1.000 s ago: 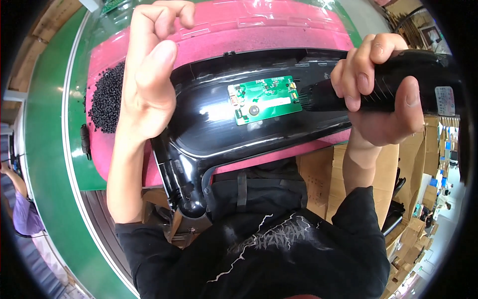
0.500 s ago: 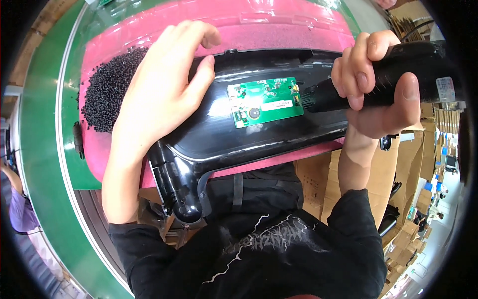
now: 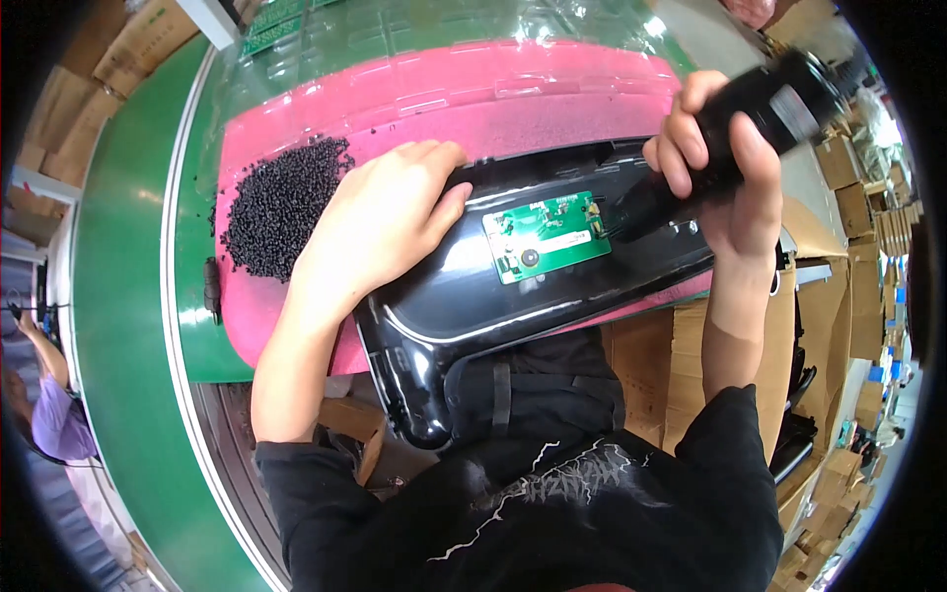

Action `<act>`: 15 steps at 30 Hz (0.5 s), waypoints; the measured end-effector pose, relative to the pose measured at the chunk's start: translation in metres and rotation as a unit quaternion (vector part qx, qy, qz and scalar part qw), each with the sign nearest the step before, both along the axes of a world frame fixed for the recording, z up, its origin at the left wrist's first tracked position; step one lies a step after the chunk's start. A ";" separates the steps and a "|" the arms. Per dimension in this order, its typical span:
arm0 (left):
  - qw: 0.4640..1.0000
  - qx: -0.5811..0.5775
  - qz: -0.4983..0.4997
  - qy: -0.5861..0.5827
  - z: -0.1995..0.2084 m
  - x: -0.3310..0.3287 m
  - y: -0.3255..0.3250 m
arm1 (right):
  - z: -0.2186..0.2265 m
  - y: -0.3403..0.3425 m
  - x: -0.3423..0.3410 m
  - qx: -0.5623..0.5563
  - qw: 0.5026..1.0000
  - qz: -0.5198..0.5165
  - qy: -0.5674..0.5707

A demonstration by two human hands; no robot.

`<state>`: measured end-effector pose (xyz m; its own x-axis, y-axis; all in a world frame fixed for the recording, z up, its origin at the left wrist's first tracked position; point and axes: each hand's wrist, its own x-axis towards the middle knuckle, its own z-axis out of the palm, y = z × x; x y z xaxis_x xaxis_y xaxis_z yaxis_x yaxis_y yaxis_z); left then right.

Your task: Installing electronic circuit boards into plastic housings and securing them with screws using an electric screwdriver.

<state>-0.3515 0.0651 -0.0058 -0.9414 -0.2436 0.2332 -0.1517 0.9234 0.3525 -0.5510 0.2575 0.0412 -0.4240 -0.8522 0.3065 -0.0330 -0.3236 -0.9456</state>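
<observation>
From where I stand, a green circuit board [image 3: 547,239], flat and rectangular, dotted with tiny components and a small dark disc, sits in a glossy black plastic shell [image 3: 444,296]. The shell is a long, shallow trough with smooth, curving walls and bright streaks of reflection; it bends into a rounded stub on the near left of the board. Beneath it is a matte pink mat [image 3: 552,113], on view beyond the board. Farther left of the board spreads a heap of small black pieces [image 3: 281,207], grainy as gravel.

The board lies between the two hands. Left of it, the person's left hand [image 3: 385,212] drapes over the shell's far side with fingers bent; whether it grips the rim or merely rests, I can't tell. Right of the board, the right hand [image 3: 735,202] is wrapped around a thick, black, cylindrical tool [image 3: 755,94], whose narrower end points down toward the board's right edge. Contact there is too dark to make out.
</observation>
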 end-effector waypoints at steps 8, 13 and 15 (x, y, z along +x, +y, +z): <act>0.996 0.028 -0.040 -0.076 0.010 -0.001 0.002 | 0.008 0.007 -0.014 -0.093 0.984 0.011 -0.149; 0.992 0.007 -0.066 -0.104 0.009 -0.001 0.010 | 0.013 -0.012 -0.041 -0.080 0.954 -0.139 -0.252; 0.994 -0.016 -0.050 -0.095 0.009 0.002 0.016 | 0.011 0.014 -0.052 -0.023 0.960 -0.116 -0.254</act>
